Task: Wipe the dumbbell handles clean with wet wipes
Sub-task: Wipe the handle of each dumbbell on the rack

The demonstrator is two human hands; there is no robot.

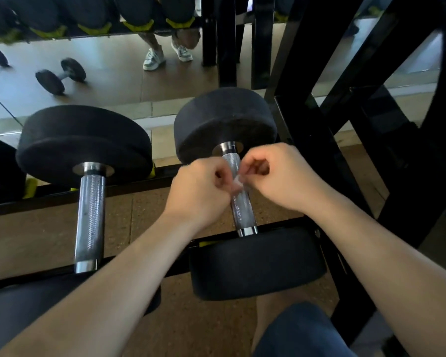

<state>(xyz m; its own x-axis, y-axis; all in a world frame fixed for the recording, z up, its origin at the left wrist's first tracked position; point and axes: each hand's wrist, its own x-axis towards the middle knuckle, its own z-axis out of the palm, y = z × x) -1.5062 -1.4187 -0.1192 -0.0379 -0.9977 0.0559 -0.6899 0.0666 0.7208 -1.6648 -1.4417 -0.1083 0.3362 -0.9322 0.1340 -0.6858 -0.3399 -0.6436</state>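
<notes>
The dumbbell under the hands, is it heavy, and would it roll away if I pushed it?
Probably heavy: the dumbbell has thick black heads and a metal handle. Its round heads could roll, but it lies across the rack rails, which likely hold it. The handle looks knurled, so probably grippy, not slippery.

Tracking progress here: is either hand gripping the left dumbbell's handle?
No, the left hand and right hand pinch a small white piece over the right dumbbell's handle; the left dumbbell's handle is untouched.
</notes>
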